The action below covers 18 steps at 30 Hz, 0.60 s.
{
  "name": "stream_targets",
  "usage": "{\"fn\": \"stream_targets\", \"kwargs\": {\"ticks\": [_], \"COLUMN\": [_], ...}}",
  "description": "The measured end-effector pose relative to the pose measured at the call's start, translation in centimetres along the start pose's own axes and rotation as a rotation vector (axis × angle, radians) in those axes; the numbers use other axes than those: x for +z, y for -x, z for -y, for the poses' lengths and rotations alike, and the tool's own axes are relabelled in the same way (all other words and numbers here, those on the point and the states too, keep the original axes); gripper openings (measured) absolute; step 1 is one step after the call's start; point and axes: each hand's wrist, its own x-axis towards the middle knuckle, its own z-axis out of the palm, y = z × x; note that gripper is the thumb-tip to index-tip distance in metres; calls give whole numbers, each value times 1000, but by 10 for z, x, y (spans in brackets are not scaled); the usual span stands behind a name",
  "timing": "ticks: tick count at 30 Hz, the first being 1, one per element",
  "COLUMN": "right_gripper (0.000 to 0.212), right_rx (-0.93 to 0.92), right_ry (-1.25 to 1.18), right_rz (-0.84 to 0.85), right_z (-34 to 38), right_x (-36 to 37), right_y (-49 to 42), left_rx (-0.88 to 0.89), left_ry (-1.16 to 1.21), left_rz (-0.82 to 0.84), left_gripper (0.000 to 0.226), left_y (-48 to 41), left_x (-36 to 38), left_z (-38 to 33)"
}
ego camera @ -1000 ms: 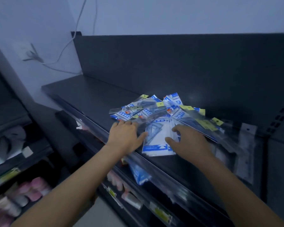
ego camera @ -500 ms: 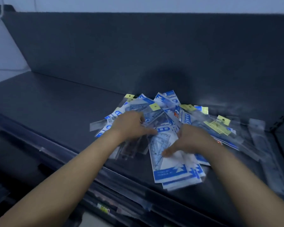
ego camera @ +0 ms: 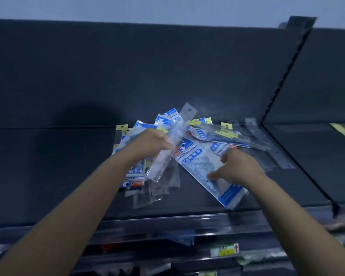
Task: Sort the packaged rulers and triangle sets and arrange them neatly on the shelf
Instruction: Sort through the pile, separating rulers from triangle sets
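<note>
A loose pile of packaged rulers and triangle sets [ego camera: 211, 134], in clear bags with blue-white cards and yellow tabs, lies on the dark shelf [ego camera: 48, 166]. My left hand [ego camera: 149, 144] grips a long clear ruler packet [ego camera: 173, 144] and holds it tilted above the pile. My right hand [ego camera: 237, 166] pinches a blue-and-white triangle set packet [ego camera: 199, 162] that lies slanted toward the shelf's front edge. More packets [ego camera: 139, 186] lie under my left forearm, partly hidden.
Clear ruler packets [ego camera: 271, 148] lie along the right side by the shelf divider [ego camera: 307, 168]. The dark back panel [ego camera: 127, 76] rises behind the pile. A clear rail [ego camera: 167, 224] runs along the front edge, with price tags [ego camera: 224, 250] and lower shelves below.
My left hand has lifted a clear ruler packet out of the pile. My right hand has shifted right onto a triangle set packet. The view has swung to the right.
</note>
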Motion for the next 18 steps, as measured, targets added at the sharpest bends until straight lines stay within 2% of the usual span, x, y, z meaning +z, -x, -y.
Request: {"fn": "stream_targets", "kwargs": {"ticks": [2,5,8,11,13,16,18], "right_gripper": [60,60,59,52,41,20,18], "right_rx": [26,-15,-72,-108,-124,-145,-130], "right_ry": [-11,15,39,36,29,-134,-407], "right_rz": [-22,-151,-203,-229,-225,-208,-197], "right_z": [-4,-7,-8,-11,-11,-12,-19], "right_x": [-2,-2,3,5,6,5,0], "right_y": [4,11,16,16,16,17,17], "left_rx": [47,98,129,93,63,53,74], "left_ry": [72,247,416,508,512,537,570], "left_rz": [-11,10,19,-21,-64,-97,-116], "left_gripper": [30,7,23,15,12,23,22], "left_y": [2,8,13,16,15,10,7], "left_x": [-4,-4,3,11,16,21,26], "left_z": [-7,-20,-31,-42,-46,-49,-52]}}
